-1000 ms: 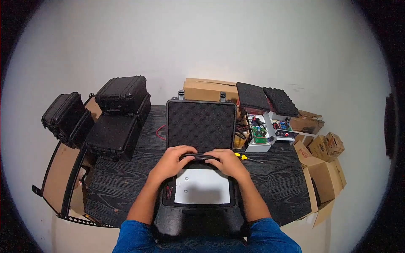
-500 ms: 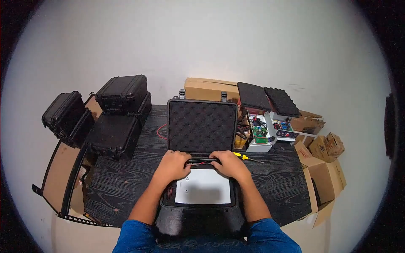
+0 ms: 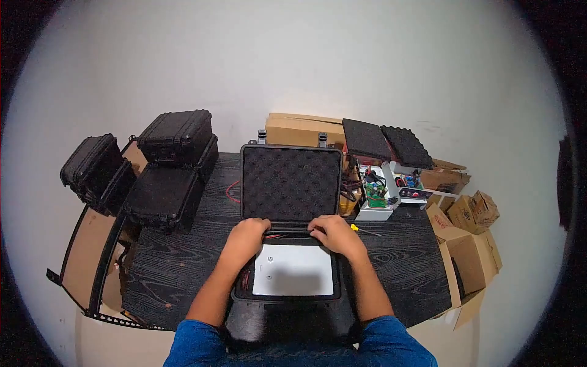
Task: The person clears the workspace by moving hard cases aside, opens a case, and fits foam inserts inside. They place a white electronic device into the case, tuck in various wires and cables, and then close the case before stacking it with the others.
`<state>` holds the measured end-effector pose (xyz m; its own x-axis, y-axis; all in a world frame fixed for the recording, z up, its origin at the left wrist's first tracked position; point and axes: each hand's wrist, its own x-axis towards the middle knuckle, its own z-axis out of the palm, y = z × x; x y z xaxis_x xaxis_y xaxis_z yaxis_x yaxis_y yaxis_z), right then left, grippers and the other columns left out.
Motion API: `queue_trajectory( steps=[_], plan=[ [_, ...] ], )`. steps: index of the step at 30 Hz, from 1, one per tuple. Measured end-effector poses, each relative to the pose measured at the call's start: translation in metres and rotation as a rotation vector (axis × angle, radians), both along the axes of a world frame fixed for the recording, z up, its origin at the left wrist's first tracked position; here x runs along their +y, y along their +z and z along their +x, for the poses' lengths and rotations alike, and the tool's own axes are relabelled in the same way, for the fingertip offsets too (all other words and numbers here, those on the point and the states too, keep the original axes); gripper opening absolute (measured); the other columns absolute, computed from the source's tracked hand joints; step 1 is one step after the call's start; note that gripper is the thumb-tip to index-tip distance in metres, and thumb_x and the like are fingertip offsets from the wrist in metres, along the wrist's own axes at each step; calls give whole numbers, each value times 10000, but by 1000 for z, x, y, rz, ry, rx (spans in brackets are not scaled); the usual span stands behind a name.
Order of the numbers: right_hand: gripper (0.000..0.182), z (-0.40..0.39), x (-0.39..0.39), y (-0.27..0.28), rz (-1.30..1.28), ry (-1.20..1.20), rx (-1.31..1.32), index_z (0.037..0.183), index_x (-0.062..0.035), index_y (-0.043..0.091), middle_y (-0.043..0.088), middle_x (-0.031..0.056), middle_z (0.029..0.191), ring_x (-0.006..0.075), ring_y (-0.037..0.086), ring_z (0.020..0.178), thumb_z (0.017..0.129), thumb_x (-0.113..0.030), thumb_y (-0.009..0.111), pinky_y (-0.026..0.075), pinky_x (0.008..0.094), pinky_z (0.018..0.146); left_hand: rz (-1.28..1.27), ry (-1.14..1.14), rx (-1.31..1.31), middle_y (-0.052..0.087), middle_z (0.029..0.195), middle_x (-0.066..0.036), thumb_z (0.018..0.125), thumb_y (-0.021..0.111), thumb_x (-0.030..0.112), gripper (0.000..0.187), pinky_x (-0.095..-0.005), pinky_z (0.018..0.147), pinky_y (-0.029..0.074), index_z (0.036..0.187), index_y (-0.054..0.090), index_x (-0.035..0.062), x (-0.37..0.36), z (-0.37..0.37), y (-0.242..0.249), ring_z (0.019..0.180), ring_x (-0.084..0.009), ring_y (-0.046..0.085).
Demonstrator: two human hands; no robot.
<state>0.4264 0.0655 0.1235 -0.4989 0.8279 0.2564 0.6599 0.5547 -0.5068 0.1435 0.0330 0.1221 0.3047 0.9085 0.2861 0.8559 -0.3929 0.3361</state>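
An open black case (image 3: 292,298) lies in front of me, its raised lid lined with bumpy dark foam (image 3: 291,183). Inside its base is a white panel (image 3: 296,269) with two small round fittings near its left side. My left hand (image 3: 247,237) rests at the left of the hinge side, fingers curled over the rear edge. Opposite it, my right hand (image 3: 335,235) has its fingers bent at the right end of that edge. Between them runs a dark strip with thin red wires (image 3: 275,235). What the fingertips hold, if anything, is hidden.
Closed black cases (image 3: 174,137) are stacked at the left. Right of the lid are a yellow screwdriver (image 3: 354,227), white boxes with electronics (image 3: 374,214) and foam sheets (image 3: 367,138). Cardboard boxes (image 3: 471,257) stand at the far right.
Both hands have moved slightly apart along the case's rear edge. More of the dark strip between them shows, and the right hand's fingers have shifted.
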Motion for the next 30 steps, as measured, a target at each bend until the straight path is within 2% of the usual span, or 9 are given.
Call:
queue_trajectory(
  steps=[2, 8, 11, 15, 18, 21, 27, 28, 30],
  plan=[
    [109, -5, -4, 9, -153, -70, -38, 946, -48, 766, 745, 179, 935, 380, 702, 968, 901, -142, 734, 563, 477, 869, -57, 6, 18, 739, 1000, -215, 819, 686, 37, 219, -518, 874, 568, 1029, 745, 34, -3, 2, 8, 980, -427, 708],
    [184, -1, -4, -10, 115, -64, -222, 878, -42, 765, 750, 170, 886, 357, 730, 838, 898, -225, 754, 573, 446, 754, 43, -90, 6, 746, 935, -198, 806, 662, 41, 170, -520, 813, 589, 948, 754, 56, 1, -2, -3, 919, -411, 728],
    [192, 10, 2, 10, 7, -104, 160, 880, -42, 763, 750, 172, 900, 341, 735, 796, 906, -232, 748, 562, 419, 702, 64, -67, 103, 745, 971, -157, 791, 686, 44, 190, -488, 844, 591, 958, 769, 79, 0, 0, -5, 954, -373, 724],
    [153, 28, 20, 15, 476, -507, 430, 956, -18, 726, 692, 148, 863, 335, 701, 806, 899, -154, 767, 563, 417, 745, 199, -57, 157, 723, 922, -106, 830, 654, 51, 159, -471, 804, 591, 887, 794, 99, 2, 4, -13, 901, -315, 713],
    [163, 41, 23, 16, 632, -519, 329, 1014, -24, 746, 726, 175, 975, 342, 709, 878, 908, -147, 758, 563, 423, 779, 169, -37, 209, 716, 934, -90, 846, 647, 74, 163, -442, 827, 569, 861, 805, 109, 0, 6, -14, 944, -289, 691],
    [190, 61, 37, -6, 448, -415, 265, 1067, -20, 757, 751, 189, 1002, 358, 722, 876, 918, -138, 748, 567, 430, 790, 188, -52, 337, 722, 938, -85, 852, 645, 91, 178, -413, 839, 544, 846, 819, 124, -3, 9, -10, 957, -265, 683],
    [182, 76, 50, -15, 286, -624, 410, 1078, 1, 749, 766, 194, 920, 324, 746, 759, 952, -127, 717, 576, 396, 740, 238, -23, 331, 737, 923, -75, 848, 644, 104, 185, -399, 831, 524, 844, 827, 132, 3, 6, -25, 952, -256, 678],
    [195, 81, 53, -16, 313, -608, 492, 1096, 18, 742, 776, 154, 903, 226, 737, 719, 991, -139, 697, 573, 345, 697, 231, -26, 335, 740, 926, -75, 848, 644, 106, 184, -401, 830, 522, 847, 826, 130, 3, 6, -25, 952, -259, 679],
    [213, 91, 52, -12, 263, -636, 690, 1119, 31, 732, 767, 107, 893, 165, 719, 723, 1016, -148, 679, 568, 307, 679, 217, -32, 340, 746, 931, -76, 847, 644, 110, 181, -403, 829, 517, 852, 825, 125, 4, 5, -25, 952, -265, 680]
  ],
)
